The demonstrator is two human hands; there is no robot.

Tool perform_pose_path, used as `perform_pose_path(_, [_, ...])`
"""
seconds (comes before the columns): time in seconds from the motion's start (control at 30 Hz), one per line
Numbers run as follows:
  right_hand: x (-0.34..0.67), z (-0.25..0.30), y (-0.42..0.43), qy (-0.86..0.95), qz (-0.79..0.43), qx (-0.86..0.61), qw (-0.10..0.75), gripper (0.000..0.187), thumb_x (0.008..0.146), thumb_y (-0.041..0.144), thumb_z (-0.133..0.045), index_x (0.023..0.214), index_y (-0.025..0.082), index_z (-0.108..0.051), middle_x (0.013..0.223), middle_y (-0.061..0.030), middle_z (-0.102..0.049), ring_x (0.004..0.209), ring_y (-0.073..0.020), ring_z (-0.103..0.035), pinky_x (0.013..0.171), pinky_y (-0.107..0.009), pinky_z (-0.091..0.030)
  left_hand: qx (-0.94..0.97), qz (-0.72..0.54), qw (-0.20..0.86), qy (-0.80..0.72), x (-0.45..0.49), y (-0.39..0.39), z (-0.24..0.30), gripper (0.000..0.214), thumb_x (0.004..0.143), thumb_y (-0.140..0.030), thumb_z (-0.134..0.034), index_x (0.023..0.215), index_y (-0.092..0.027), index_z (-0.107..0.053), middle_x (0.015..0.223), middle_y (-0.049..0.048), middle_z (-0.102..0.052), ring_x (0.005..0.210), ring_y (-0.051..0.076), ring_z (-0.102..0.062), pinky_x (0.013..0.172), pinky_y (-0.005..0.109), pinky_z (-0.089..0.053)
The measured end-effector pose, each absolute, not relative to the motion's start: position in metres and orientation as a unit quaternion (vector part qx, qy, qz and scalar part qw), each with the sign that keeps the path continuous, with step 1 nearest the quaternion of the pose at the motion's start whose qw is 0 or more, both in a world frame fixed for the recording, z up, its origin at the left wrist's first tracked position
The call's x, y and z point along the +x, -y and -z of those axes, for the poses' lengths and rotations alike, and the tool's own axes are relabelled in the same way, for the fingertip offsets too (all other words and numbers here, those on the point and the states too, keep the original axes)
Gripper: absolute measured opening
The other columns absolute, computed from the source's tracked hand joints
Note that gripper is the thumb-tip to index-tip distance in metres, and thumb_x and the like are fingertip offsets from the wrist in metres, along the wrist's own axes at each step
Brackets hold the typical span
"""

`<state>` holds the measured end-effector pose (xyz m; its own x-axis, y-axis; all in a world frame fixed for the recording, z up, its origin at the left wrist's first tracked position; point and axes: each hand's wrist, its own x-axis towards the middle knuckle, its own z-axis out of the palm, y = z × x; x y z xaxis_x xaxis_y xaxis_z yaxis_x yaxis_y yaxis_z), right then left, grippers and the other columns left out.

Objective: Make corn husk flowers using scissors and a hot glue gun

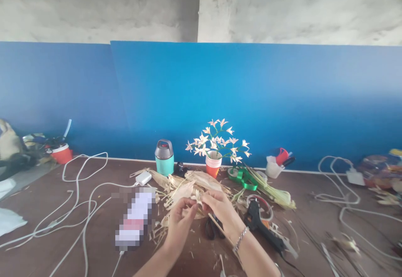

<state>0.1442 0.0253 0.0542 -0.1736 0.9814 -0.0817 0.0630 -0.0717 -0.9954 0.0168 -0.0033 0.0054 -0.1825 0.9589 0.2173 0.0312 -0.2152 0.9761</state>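
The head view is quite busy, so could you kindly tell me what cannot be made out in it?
In the head view:
Phone screen: masked by pixel blocks.
Pale piece: partly covered by the left hand and right hand.
Flowers: lower stem ends hidden by the paper cup.
Clutter, far right: blurred, cut off by the edge.

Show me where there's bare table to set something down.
Likely best: the bare table between the white cup and the right cable. A smaller patch lies between the left cable and the flask, behind the charger. It's crowded around the left hand and right hand: husks, ribbon, glue gun.
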Motion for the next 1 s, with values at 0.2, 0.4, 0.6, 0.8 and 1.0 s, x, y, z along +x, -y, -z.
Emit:
perform_pose_path(0.2, [0.143, -0.059, -0.022, 0.572, -0.506, -0.482, 0.430, 0.025, 0.066, 0.018, -0.051, 0.041, 0.020, -0.050, 0.042, 0.0019, -0.048, 0.042, -0.0108, -0.040, 0.044, -0.025, -0.030, 0.550, -0.576, 0.307, -0.521, 0.016, 0.007, -0.012, 0.021, 0.075, -0.039, -0.059, 0.071, -0.019, -0.063, 0.074, 0.0045, -0.067, 0.071, 0.022, -0.060, 0.071, 0.031, -0.045])
perform_pose_path(0.4, [0.143, -0.053, -0.022, 0.600, -0.469, -0.471, 0.446, 0.026, 0.067, 0.016, -0.051, 0.041, 0.020, -0.051, 0.041, 0.0015, -0.050, 0.040, -0.0112, -0.041, 0.038, -0.023, -0.029, 0.558, -0.580, 0.283, -0.523, 0.016, 0.008, -0.013, 0.017, 0.074, -0.036, -0.060, 0.071, -0.019, -0.063, 0.074, 0.0042, -0.067, 0.071, 0.022, -0.060, 0.070, 0.031, -0.046])
perform_pose_path(0.6, [0.144, -0.051, -0.023, 0.605, -0.464, -0.488, 0.425, 0.028, 0.072, 0.023, -0.053, 0.044, 0.019, -0.049, 0.042, 0.0020, -0.048, 0.042, -0.0109, -0.040, 0.041, -0.024, -0.029, 0.568, -0.563, 0.285, -0.528, 0.015, 0.008, -0.013, 0.016, 0.076, -0.033, -0.058, 0.070, -0.019, -0.063, 0.073, 0.0037, -0.066, 0.072, 0.021, -0.060, 0.072, 0.032, -0.046])
perform_pose_path(0.8, [0.147, -0.057, -0.022, 0.676, -0.328, -0.460, 0.473, 0.007, 0.076, 0.022, -0.051, 0.077, 0.019, -0.057, 0.070, -0.0011, -0.060, 0.066, -0.0168, -0.055, 0.057, -0.027, -0.044, 0.531, -0.586, 0.304, -0.531, 0.014, 0.005, -0.011, 0.019, 0.075, -0.036, -0.059, 0.072, -0.018, -0.065, 0.071, 0.0041, -0.067, 0.070, 0.021, -0.060, 0.070, 0.031, -0.046])
perform_pose_path(1.0, [0.147, -0.060, -0.014, 0.797, -0.108, -0.393, 0.446, 0.020, 0.068, 0.009, -0.056, 0.082, 0.022, -0.053, 0.099, -0.0067, -0.056, 0.099, -0.0244, -0.052, 0.086, -0.040, -0.043, 0.489, -0.607, 0.349, -0.520, 0.015, 0.002, -0.011, 0.025, 0.072, -0.041, -0.062, 0.071, -0.016, -0.065, 0.064, 0.0028, -0.064, 0.056, 0.016, -0.055, 0.055, 0.025, -0.044])
